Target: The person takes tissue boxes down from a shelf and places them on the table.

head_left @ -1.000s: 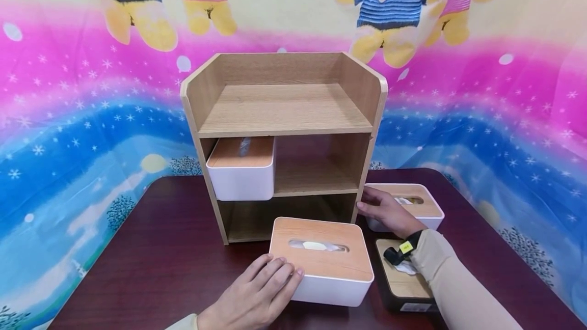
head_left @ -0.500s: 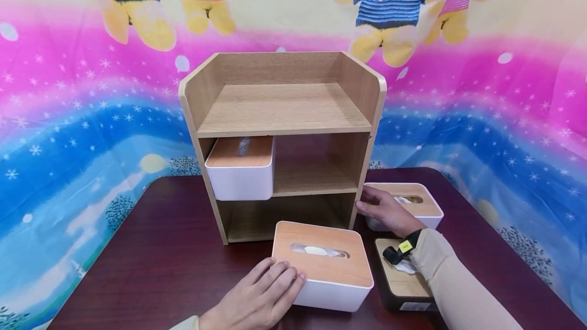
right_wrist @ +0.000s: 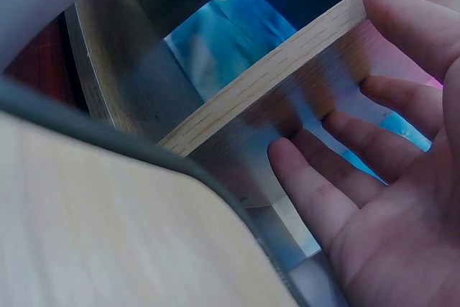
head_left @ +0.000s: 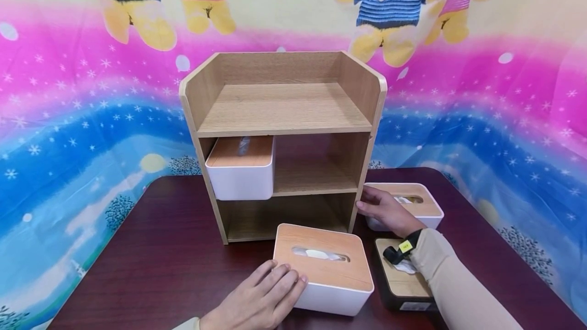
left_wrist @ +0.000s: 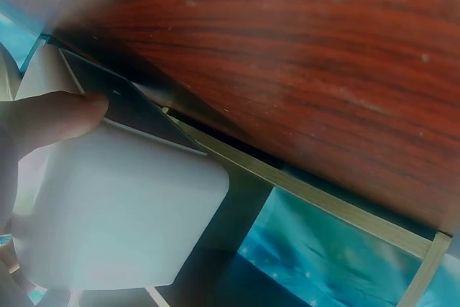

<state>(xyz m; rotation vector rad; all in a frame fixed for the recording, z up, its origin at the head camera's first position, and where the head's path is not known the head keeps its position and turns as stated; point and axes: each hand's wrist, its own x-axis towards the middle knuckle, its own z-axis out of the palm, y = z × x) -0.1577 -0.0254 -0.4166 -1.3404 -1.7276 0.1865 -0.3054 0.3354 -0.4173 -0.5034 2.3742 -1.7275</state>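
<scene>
A white tissue box (head_left: 327,299) with a wood-look lid is in the lower middle of the head view. My left hand (head_left: 259,294) grips its near left corner, fingers over the lid's edge. In the left wrist view the thumb (left_wrist: 65,116) reaches onto the dark face of the tissue box (left_wrist: 122,199). My right hand (head_left: 387,211) rests against the right side panel of the wooden shelf unit (head_left: 284,108). In the right wrist view its fingers (right_wrist: 309,192) lie fairly straight along the panel, with the thumb at the front edge.
Another white tissue box (head_left: 240,182) stands in the middle shelf's left part, its front jutting out. To the right are a third white tissue box (head_left: 426,208) and a dark-sided tissue box (head_left: 399,289) under my right forearm. A dark red table (head_left: 151,248) carries everything.
The tissue box in my left hand has shifted slightly toward me and to the right, together with that hand. My right hand stays against the shelf unit.
</scene>
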